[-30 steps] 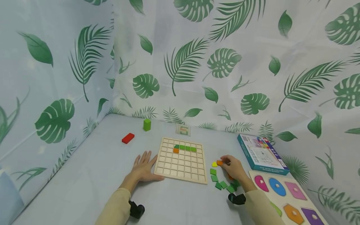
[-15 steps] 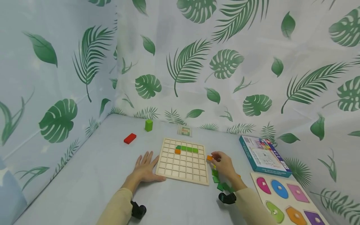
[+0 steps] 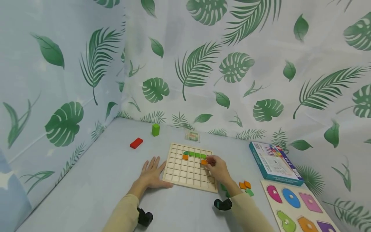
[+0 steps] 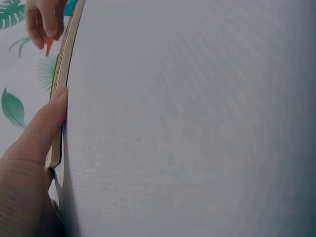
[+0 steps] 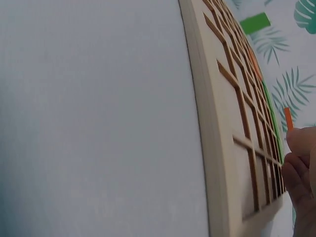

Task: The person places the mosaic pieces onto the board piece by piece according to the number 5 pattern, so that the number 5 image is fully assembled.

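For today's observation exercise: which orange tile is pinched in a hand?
The orange tile pinched by the right hand over the grid board; other orange tiles lie untouched.

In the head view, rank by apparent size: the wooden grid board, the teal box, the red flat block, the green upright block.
1. wooden grid board
2. teal box
3. red flat block and green upright block look alike; unranked.

The grid board (image 3: 189, 167) is lying mid-surface (image 3: 87, 187); two blocks (image 3: 136, 143) are sitting behind-left, a box (image 3: 273, 161) right, loose tiles (image 3: 244, 187) lying between.
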A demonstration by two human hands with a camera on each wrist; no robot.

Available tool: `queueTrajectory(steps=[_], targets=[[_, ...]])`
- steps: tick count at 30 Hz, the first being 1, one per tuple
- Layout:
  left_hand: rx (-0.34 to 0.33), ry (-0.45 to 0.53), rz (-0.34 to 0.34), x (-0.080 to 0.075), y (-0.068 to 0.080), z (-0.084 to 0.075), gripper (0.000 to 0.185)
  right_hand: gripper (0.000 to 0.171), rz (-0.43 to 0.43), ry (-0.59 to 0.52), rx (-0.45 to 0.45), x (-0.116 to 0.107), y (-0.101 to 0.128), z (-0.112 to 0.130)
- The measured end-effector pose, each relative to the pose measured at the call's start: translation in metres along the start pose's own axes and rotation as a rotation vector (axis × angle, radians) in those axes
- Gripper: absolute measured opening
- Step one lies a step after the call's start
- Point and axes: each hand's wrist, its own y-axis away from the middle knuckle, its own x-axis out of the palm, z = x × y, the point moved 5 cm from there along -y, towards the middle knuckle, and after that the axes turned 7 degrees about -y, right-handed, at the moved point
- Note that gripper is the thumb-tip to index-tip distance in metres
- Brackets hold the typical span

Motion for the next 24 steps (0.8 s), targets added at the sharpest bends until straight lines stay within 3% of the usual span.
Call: queueTrajectory(steps=[24], targets=[[-0.002,-0.011,0.003,-0.001,0.0,0.0,0.102,0.024,0.048,-0.036,-0.059,0.062,-0.016,0.03]])
